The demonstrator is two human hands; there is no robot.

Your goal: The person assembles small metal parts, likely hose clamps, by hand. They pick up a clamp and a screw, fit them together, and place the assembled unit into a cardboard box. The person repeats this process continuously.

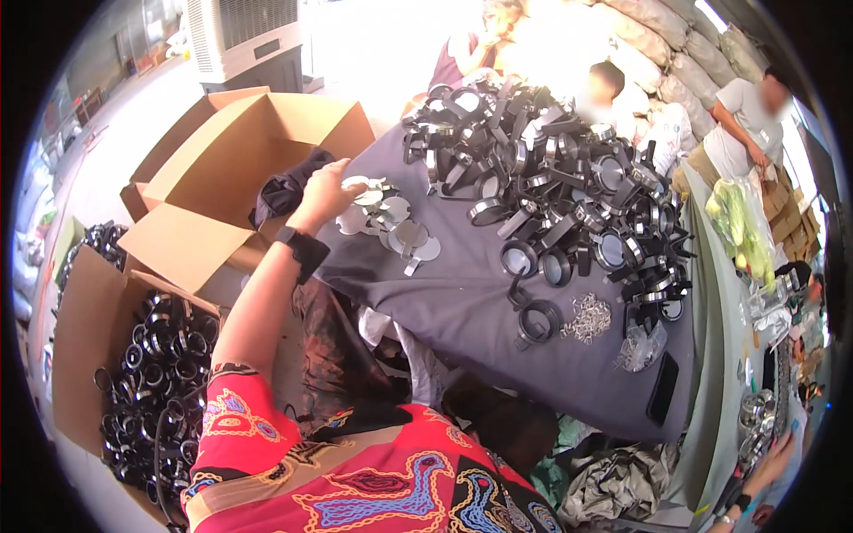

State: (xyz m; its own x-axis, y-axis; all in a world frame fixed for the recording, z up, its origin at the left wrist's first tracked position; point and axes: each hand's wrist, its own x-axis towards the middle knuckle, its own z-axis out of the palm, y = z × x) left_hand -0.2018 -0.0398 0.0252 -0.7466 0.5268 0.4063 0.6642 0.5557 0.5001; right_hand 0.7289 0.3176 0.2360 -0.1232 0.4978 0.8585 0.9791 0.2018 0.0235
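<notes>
"Gray table of draped cloth (462, 258) stands in front; how is the person's left hand (325, 193) placed?"

"It reaches forward, arm extended, just beside flat silvery metal discs (391, 222) on the table's left part. Its thumb stands apart; whether the fingers grasp something, one cannot tell."

"And the right hand?"

"Outside the view; its fingers, one cannot tell."

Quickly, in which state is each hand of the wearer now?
Left hand: looks open, beside the silver discs.
Right hand: not in view, so its state cannot be told.
</notes>
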